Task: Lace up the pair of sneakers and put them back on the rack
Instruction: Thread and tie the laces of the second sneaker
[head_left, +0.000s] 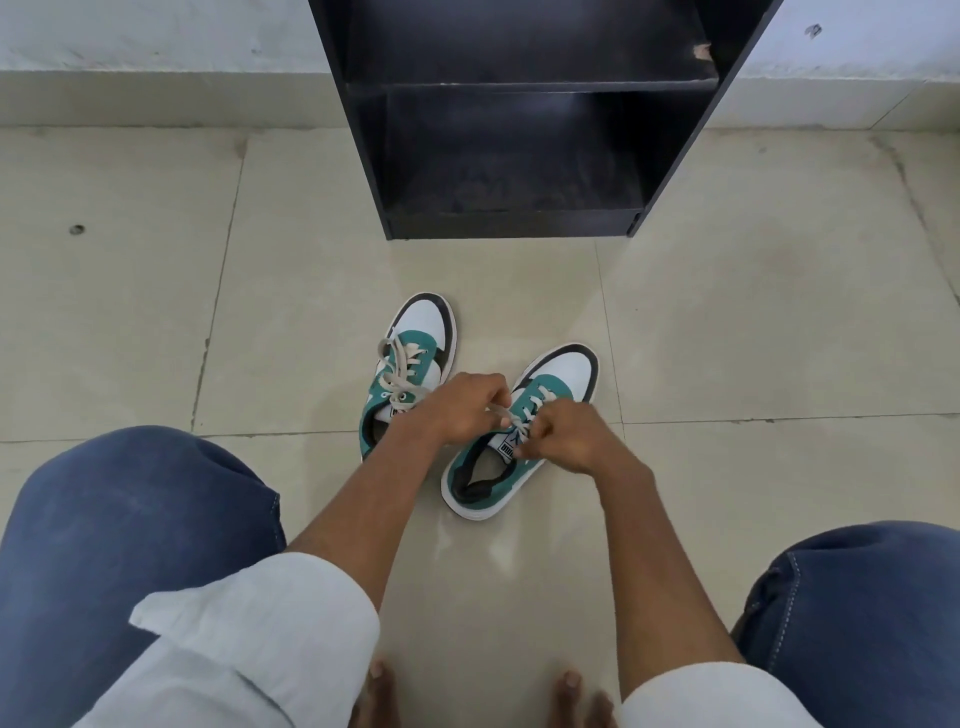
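Our left hand (457, 410) and right hand (563, 434) pinch the right sneaker's lace (511, 418); uneven tension could slacken the knot.

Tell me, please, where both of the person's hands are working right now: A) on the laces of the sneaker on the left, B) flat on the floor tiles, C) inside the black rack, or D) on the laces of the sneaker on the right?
D: the left hand and right hand both pinch the laces over the right sneaker, while the left sneaker lies untouched beside it.
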